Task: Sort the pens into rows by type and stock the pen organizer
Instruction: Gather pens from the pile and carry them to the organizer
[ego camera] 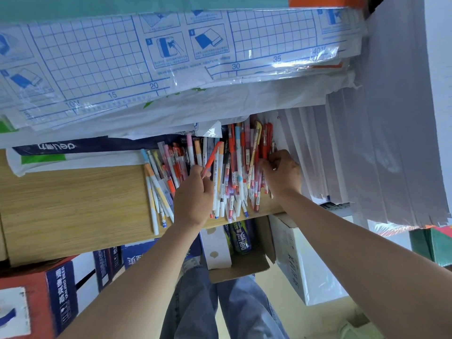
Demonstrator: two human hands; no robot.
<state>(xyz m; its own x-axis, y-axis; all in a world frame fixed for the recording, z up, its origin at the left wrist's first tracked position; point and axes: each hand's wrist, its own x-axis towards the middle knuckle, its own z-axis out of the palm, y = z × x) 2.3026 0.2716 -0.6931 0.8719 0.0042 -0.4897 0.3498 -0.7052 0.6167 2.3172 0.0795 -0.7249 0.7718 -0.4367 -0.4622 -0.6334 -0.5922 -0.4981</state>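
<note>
An orange pen (212,156) is pinched by the left hand (193,194) over the pen pile (232,182) at the right end of the shelf (73,196), its long axis slanted far-right. The right hand (281,172) is curled into the pile; grasp unclear.

Pens (227,177): a mixed heap. Mostly white barrels with orange and red caps, plus some pink, pale blue and yellow bands, and a few black.
Orange pen (212,159): one solid colour, bright against the white barrels.
Shelf (73,199): light tan, fine wood grain.
Sheets (97,52) overhead: white, printed with a blue grid and blue numerals.
Paper stack (381,143): pale grey-lilac.
Packet (56,146): navy with white lettering.
Box (36,304) below: red with a navy panel.
Jeans (195,307): faded blue.
</note>
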